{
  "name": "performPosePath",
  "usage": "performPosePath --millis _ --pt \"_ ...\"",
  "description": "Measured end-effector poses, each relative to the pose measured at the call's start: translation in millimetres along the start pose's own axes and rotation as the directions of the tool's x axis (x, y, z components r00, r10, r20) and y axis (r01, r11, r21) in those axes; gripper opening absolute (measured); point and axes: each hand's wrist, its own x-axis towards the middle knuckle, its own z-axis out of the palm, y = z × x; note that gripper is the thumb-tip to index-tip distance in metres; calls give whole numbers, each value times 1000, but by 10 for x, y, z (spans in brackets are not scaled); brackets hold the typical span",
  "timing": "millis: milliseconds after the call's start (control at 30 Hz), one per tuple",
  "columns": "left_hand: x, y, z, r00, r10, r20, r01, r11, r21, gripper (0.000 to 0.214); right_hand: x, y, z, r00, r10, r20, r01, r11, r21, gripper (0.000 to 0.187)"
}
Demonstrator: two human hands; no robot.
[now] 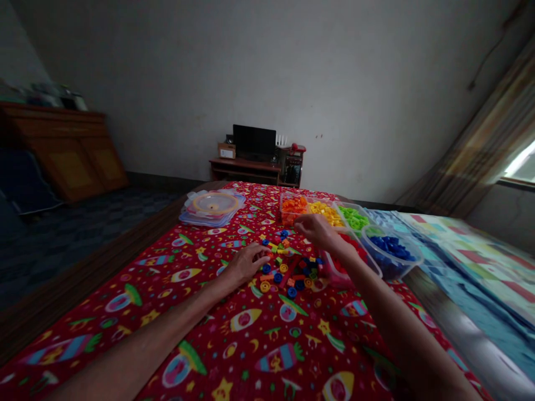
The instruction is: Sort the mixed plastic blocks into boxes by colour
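A heap of small mixed-colour plastic pieces [290, 270] lies on a red cartoon-print cloth [251, 345]. My left hand [246, 262] rests on the cloth at the heap's left edge, fingers curled toward the pieces; what it pinches, if anything, is hidden. My right hand [315, 228] hovers past the heap, close to the clear tubs, fingers bent and closed on something I cannot make out. The tubs hold sorted pieces: orange [292, 206], yellow [326, 213], green [354, 218], blue [390, 248] and red [355, 250].
A stack of clear lids [212, 207] lies at the cloth's far left. A wooden bed edge [83, 273] runs along the left. A second bed with a striped blue cover [468, 267] stands to the right. A low desk with a monitor [254, 143] stands by the far wall.
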Motion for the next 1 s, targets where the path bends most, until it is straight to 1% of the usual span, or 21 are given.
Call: performPosePath --millis 33,100,133,200,367,500,567,667,767,867,933,1000 --pt "-3 1 3 1000 9 -1 -9 1000 14 24 -109 -56 52 995 -34 97 37 999 -29 21" --pt "-4 8 3 1000 28 7 -28 999 40 22 -295 -157 152 954 -95 283 120 990 -74 19" --pt "-2 14 0 999 36 11 -37 998 52 21 -367 -197 192 930 -114 348 155 984 -92 19" --pt "6 35 -13 999 46 14 -47 996 70 21 -462 -245 243 905 -136 404 199 973 -118 22" --pt "4 134 -52 999 25 32 -27 997 71 13 -484 -200 237 900 -139 413 207 970 -124 27" --pt "-27 222 -71 1000 -17 24 16 999 45 12 -463 -171 213 887 -85 454 229 934 -274 21" --pt "-46 254 -82 1000 -22 1 22 999 30 14 -475 -188 200 887 -72 455 230 925 -304 21" --pt "-70 278 -102 999 -9 -48 10 1000 9 26 -515 -231 186 873 -69 483 212 945 -249 16" --pt "-86 281 -112 999 9 -49 -9 1000 -1 39 -561 -260 196 860 -76 505 222 946 -236 23" --pt "-92 284 -113 998 65 -5 -65 998 -7 34 -581 -247 230 861 -90 500 229 948 -222 22" --pt "-94 290 -113 993 122 11 -122 992 -18 28 -571 -219 255 855 -124 504 235 958 -164 20" --pt "-97 298 -113 989 149 5 -149 989 -24 25 -551 -183 277 857 -157 491 241 964 -112 20"
